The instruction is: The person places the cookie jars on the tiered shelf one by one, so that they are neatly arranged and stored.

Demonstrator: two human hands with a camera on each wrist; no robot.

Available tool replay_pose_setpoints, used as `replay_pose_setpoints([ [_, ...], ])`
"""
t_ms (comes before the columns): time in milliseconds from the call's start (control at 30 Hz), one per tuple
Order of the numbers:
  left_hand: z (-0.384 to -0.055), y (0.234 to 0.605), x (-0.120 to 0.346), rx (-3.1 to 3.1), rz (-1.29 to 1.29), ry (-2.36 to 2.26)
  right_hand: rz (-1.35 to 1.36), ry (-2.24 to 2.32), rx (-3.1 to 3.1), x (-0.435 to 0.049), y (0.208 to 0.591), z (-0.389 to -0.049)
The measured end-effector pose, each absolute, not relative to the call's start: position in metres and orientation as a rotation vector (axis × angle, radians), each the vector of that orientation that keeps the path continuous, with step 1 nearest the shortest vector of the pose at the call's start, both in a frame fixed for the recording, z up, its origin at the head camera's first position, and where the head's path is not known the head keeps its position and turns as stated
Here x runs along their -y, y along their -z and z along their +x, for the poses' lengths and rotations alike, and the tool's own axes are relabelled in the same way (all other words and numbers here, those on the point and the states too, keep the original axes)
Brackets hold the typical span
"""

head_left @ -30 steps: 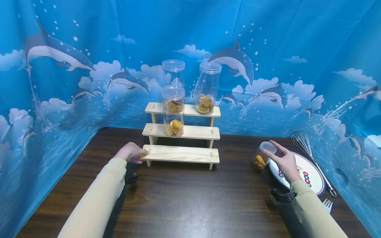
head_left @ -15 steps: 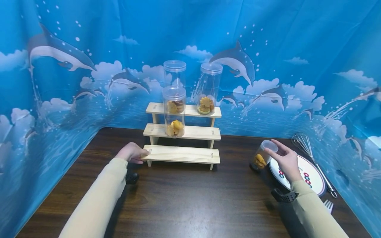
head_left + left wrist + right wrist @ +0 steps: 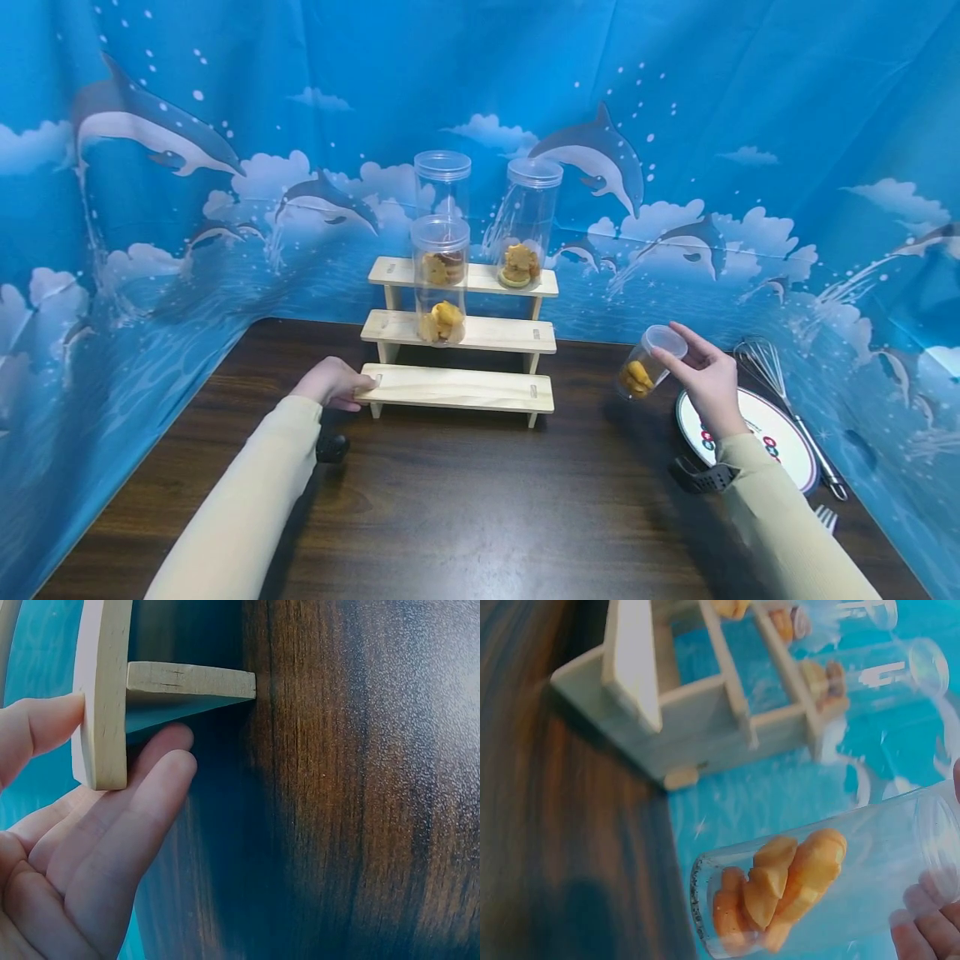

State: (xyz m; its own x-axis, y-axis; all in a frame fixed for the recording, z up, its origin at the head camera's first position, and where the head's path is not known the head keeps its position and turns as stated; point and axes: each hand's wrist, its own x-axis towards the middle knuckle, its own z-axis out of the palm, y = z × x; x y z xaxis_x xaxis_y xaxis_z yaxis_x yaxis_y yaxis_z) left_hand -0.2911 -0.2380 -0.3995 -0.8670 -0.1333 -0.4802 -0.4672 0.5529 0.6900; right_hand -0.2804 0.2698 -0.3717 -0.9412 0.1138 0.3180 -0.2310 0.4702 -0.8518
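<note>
My left hand [image 3: 327, 385] grips the left end of the lowest step of a three-tier wooden display stand [image 3: 457, 388]. In the left wrist view its thumb is on top of the board [image 3: 99, 697] and its fingers curl underneath. At the right, my right hand [image 3: 712, 387] holds a clear plastic jar [image 3: 651, 362] by its lidded end, thumb and fingers round it. The jar tilts, its base toward the stand, with several golden-brown snack pieces [image 3: 780, 889] gathered at the bottom. Three similar jars stand on the upper tiers, one on the middle step [image 3: 438, 283].
On the top step are a left jar [image 3: 442, 171] and a right jar [image 3: 528, 221], both holding cookies. A white plate [image 3: 776, 421], a whisk [image 3: 768, 367] and a fork [image 3: 826, 518] lie at the right. A blue dolphin-print curtain [image 3: 300, 125] surrounds the dark table [image 3: 480, 508].
My right hand has raised the jar and moved it a little left, away from the plate. My left hand stays on the lowest step.
</note>
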Motion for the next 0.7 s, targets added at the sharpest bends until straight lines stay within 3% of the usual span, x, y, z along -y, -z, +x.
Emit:
replay_pose_setpoints([
  [700,-0.288,0.397,0.238,-2.419,-0.481,-1.267,0.424,-1.605,2.253,-0.182,0.332,-0.307],
])
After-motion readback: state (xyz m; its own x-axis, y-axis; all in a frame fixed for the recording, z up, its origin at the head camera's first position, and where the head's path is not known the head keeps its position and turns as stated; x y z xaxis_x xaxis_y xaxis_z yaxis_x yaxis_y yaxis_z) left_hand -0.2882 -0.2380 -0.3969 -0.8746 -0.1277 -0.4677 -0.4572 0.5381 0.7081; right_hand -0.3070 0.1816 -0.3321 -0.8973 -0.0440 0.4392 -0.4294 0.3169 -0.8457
